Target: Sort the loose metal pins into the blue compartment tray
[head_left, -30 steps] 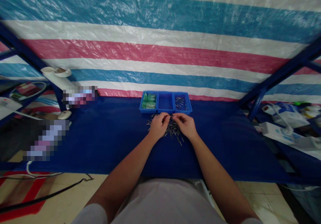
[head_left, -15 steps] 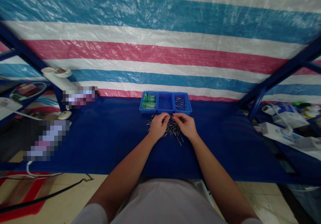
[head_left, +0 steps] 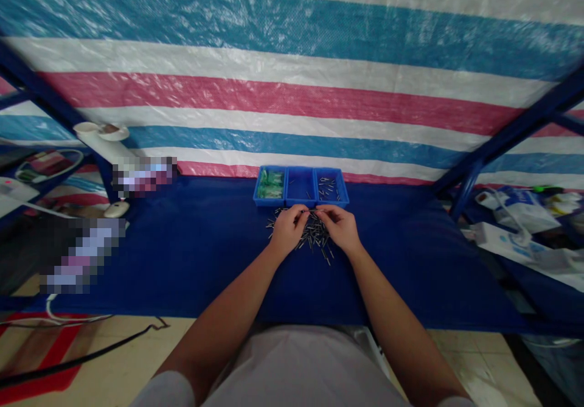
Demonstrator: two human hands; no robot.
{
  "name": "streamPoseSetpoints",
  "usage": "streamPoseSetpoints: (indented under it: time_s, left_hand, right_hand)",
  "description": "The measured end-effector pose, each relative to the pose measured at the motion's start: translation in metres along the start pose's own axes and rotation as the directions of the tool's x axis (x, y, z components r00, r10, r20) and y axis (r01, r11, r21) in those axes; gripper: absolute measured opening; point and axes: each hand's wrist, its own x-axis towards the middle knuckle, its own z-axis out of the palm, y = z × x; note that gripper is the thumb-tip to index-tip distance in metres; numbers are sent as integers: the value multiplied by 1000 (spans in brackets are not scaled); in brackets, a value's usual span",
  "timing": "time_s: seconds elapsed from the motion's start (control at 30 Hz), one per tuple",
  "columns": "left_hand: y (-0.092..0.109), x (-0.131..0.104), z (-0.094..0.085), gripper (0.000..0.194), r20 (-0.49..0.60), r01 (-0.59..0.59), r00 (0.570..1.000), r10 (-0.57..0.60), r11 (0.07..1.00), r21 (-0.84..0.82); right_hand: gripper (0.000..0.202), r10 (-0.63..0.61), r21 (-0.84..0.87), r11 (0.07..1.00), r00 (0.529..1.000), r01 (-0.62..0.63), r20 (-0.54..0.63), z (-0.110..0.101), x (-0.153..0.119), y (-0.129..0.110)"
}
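Note:
My left hand [head_left: 289, 227] and my right hand [head_left: 338, 224] meet over a pile of thin dark metal pins [head_left: 314, 235] on the blue table. Each hand is closed in a pinch. One slim pin [head_left: 312, 211] spans the gap between the fingertips, held from both sides. Just beyond the hands stand three joined blue bins. Small green and clear pieces fill the left bin [head_left: 271, 202]. A couple of small pins lie in the middle bin [head_left: 301, 202], and several pins lie in the right bin [head_left: 333, 202].
A white stand [head_left: 112, 151] and a pale mouse-like object [head_left: 117, 209] are at the left. White power strips [head_left: 504, 244] and packages [head_left: 524, 209] lie right of the table. Blue frame bars [head_left: 506, 130] slant up at both sides before a striped sheet [head_left: 292, 100].
My right hand has shifted very slightly to the right. My left hand keeps nearly the same place and pinch, and the pile looks the same.

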Motion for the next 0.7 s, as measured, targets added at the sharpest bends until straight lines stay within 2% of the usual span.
streamPoseSetpoints:
  time_s: [0.43,0.7]
  left_hand:
    - [0,-1,-1,20,34,1,999,-2,999,35]
    - [-1,0,-1,27,45,2,999,-6,997,79]
  right_hand:
    - [25,0,-9,1000,1000,0,13,2,-1,-7]
    - [23,6,-23,1000,1000,-6,14,4,-2,-9]
